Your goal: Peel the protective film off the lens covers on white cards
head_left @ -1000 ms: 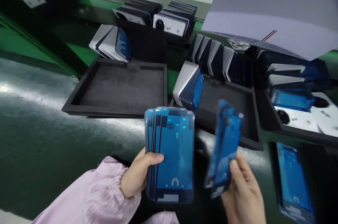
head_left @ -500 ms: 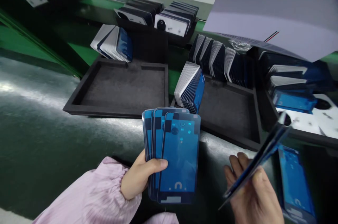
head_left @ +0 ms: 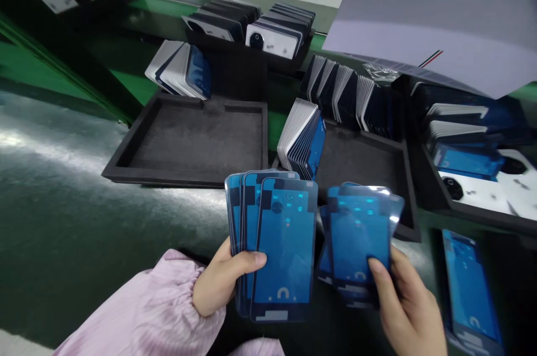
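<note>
My left hand [head_left: 224, 282], in a pink sleeve, grips a fanned stack of blue-filmed phone panels [head_left: 277, 244], their faces turned up toward me. My right hand [head_left: 409, 305] holds a second, smaller stack of the same blue panels [head_left: 358, 238] just to the right, thumb pressed on its lower edge. Both stacks hover above the dark belt [head_left: 62, 216], side by side and almost touching. A single blue panel [head_left: 467, 286] lies flat at the far right.
Two black foam trays lie ahead: the left tray [head_left: 188, 143] has panels [head_left: 178, 68] leaning at its back, the right tray [head_left: 369, 165] holds rows of upright panels [head_left: 304, 137]. More trays with white camera covers [head_left: 268, 37] sit behind and right. A grey sheet [head_left: 436, 14] overhangs top right.
My right hand swung its stack out to the right, tilted edge-on, then brought it back face-up beside the left stack. The left hand fanned its panels slightly wider.
</note>
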`<state>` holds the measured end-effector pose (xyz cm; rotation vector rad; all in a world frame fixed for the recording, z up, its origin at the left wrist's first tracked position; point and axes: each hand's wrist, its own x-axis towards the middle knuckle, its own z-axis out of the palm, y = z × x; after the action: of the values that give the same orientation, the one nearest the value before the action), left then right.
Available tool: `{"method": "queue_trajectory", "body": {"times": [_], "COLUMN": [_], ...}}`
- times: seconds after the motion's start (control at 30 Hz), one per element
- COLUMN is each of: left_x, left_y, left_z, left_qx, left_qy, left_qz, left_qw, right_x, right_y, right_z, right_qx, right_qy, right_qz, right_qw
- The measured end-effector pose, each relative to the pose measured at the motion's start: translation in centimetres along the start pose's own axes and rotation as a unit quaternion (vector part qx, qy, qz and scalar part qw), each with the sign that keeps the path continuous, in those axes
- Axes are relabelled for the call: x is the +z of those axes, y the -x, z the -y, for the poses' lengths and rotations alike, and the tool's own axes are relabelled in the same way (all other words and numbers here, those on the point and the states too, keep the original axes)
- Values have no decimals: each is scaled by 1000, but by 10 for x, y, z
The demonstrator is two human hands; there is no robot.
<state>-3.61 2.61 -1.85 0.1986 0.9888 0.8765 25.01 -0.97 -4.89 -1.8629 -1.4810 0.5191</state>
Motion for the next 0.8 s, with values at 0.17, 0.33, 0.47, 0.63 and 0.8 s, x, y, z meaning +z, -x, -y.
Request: {"method": "queue_trajectory", "body": {"times": [0.17, 0.33, 0.47, 0.63, 0.8], "left_x": [3, 3, 2, -1, 1], "left_y": [0, -1, -1, -1, -2], "left_z": [0, 1, 1, 6, 17], "left_qx": [6, 7, 4, -8, -17], "left_qy": [-1, -7, -11, -20, -34], "left_qz": [7, 9, 12, 11, 18], "left_qw": [1000, 1000, 1000, 1000, 999], "right_x": [-2, 7, 12, 16, 39], "right_y": [-8, -8, -11, -2, 21], "right_z": [0, 8, 3, 17, 44], "right_qx": [-69, -76, -60, -40, 7], "right_qy": [62, 43, 56, 74, -179], "right_qz": [76, 141, 154, -14, 75], "right_qw": [993, 986, 985, 996, 981]}}
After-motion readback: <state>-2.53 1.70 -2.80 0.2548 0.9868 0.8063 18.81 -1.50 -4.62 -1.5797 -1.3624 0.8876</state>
